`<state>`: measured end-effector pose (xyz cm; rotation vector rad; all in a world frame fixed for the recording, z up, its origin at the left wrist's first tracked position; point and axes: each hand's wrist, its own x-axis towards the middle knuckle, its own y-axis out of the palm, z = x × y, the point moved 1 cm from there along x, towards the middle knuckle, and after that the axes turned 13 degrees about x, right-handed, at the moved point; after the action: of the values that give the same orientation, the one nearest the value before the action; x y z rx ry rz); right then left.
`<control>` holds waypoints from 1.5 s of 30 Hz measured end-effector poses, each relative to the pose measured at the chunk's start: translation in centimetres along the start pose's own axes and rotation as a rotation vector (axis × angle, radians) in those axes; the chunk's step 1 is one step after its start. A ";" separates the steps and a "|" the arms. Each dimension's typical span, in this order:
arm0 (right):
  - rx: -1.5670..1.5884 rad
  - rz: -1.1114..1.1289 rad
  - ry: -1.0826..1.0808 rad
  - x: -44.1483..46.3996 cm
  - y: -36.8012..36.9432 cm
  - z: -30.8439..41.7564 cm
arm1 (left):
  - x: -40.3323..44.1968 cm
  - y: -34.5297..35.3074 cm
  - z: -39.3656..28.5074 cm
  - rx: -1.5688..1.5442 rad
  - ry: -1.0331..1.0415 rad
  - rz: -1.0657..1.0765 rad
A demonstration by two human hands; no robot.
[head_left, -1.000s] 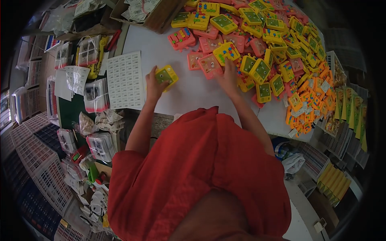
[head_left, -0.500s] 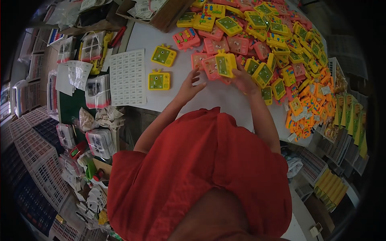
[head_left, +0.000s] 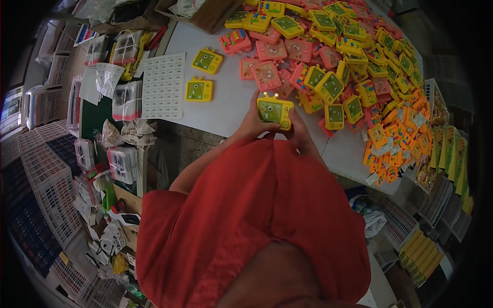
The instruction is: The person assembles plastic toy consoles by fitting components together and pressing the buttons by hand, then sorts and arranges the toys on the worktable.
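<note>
Close to my body, a yellow TV-shaped toy (head_left: 272, 110) with a green screen is held between both hands. My left hand (head_left: 255, 120) grips its left side, the thumb lying along the lower edge. My right hand (head_left: 298, 129) holds the right side, its fingers partly hidden. Two similar yellow toys, an upper one (head_left: 207, 61) and a lower one (head_left: 198, 90), lie apart on the table to the left. Beyond my hands is a big heap of pink and yellow toys, with a pink toy (head_left: 266, 75) at its near edge.
A sheet of printed labels (head_left: 163, 84) lies at the white table's (head_left: 231, 110) left side. Small orange pieces (head_left: 398, 141) with tags are piled at right. A cardboard box (head_left: 210, 18) stands at the back. Plastic crates (head_left: 54, 215) and wrapped packs (head_left: 123, 164) line the left.
The yellow toy has come away from the heap toward my body, turning level. My left hand, open beside it before, now grips it together with my right hand.
</note>
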<state>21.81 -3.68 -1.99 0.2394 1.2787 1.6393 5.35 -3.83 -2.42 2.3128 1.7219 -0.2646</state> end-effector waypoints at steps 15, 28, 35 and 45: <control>-0.193 -0.120 -0.128 -0.2 -3.1 0.2 | -2.7 5.3 1.2 0.361 0.034 -0.314; -0.587 0.056 -0.241 -1.2 -2.8 0.9 | -2.6 3.7 -0.6 0.049 -0.166 -0.290; -0.392 -0.034 -0.065 -1.7 -2.2 1.9 | -2.1 2.8 -1.0 -0.180 -0.269 -0.132; -0.464 -0.002 -0.135 -1.5 -2.2 0.9 | -0.6 1.4 0.3 0.036 -0.288 -0.133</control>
<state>24.39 -4.47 -2.79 0.0611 0.7697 1.8331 6.54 -4.90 -2.37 2.0643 1.7361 -0.6251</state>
